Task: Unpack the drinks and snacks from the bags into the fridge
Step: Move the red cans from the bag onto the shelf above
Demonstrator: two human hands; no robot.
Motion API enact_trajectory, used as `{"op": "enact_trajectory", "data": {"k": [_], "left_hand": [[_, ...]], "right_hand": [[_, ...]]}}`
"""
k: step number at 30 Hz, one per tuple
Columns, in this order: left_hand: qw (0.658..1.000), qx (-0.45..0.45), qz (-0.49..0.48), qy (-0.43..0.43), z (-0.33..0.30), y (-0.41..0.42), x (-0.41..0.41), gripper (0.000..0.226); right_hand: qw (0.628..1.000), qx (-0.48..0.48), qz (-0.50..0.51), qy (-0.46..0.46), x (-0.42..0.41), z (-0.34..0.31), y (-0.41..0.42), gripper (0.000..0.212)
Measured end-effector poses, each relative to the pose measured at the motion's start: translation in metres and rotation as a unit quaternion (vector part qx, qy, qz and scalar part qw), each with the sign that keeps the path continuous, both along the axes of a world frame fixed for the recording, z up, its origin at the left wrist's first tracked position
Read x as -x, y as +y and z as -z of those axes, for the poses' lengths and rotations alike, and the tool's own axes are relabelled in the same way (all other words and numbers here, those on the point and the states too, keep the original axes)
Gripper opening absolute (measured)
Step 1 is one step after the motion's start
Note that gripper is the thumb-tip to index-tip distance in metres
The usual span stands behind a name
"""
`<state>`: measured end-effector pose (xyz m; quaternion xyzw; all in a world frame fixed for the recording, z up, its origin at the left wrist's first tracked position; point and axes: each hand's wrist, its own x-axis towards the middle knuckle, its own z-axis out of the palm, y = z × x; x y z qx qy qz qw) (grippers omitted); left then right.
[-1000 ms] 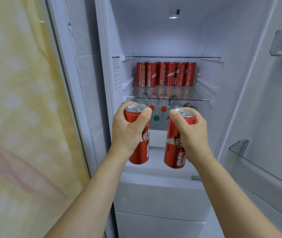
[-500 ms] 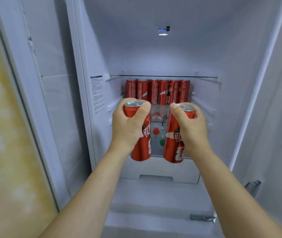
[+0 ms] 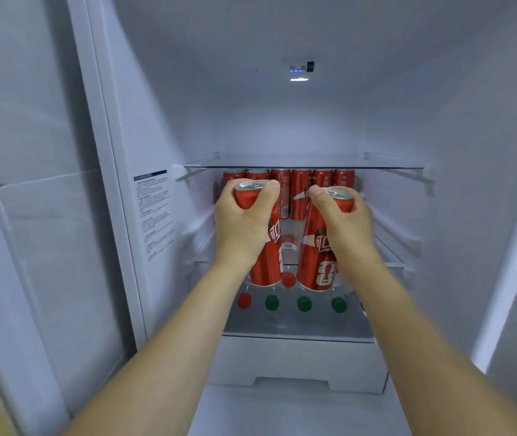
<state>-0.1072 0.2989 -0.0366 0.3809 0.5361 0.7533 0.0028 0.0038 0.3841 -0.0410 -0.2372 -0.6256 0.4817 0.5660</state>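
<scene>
Hands reach into the open fridge (image 3: 162,127); each one holds a tall red can; the left hand (image 3: 241,225) wraps its fingers and thumb round the left can (image 3: 266,265) near the silver top; the right hand (image 3: 343,228) grips the right can (image 3: 315,262) the same way; both cans stand almost straight up, just beside each other with a small gap between them; they are held in front of the middle shelf, and I cannot tell if their bottoms touch it; behind them a row of red cans (image 3: 299,196) stands at the back of that shelf, side by side, under the glass shelf (image 3: 389,168) above; lower down, round bottle caps (image 3: 303,303) show in a line, one red at the left and three green next to it; one more red cap (image 3: 288,280) peeks between the two held cans; a paper label (image 3: 153,215) with small print is stuck on the left inside wall; a little blue light (image 3: 296,70) glows on the back wall up high; a white drawer (image 3: 295,363) sits below the bottles.
</scene>
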Motion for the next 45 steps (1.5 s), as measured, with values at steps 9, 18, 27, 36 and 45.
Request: {"op": "enact_trajectory", "data": {"k": [9,18,27,36,45], "left_hand": [[0.999,0.011,-0.019,0.045,0.007,0.050,0.032,0.018],[0.996,0.026,-0.004,0.089,0.025,0.081,0.050,0.036],[0.989,0.011,-0.094,0.112,0.033,0.124,0.073,0.030],[0.981,0.012,-0.154,0.118,0.039,0.169,0.090,0.037],[0.973,0.028,-0.192,0.125,0.037,0.200,0.107,0.043]], "right_hand": [[0.999,-0.028,0.026,-0.028,0.033,-0.002,0.043,0.031],[0.997,-0.057,0.037,-0.041,0.056,0.010,0.074,0.029],[0.993,-0.071,0.086,-0.046,0.086,0.018,0.112,0.029],[0.992,-0.083,0.087,-0.022,0.120,0.022,0.155,0.041],[0.989,-0.092,0.108,-0.030,0.142,0.025,0.192,0.039]]}}
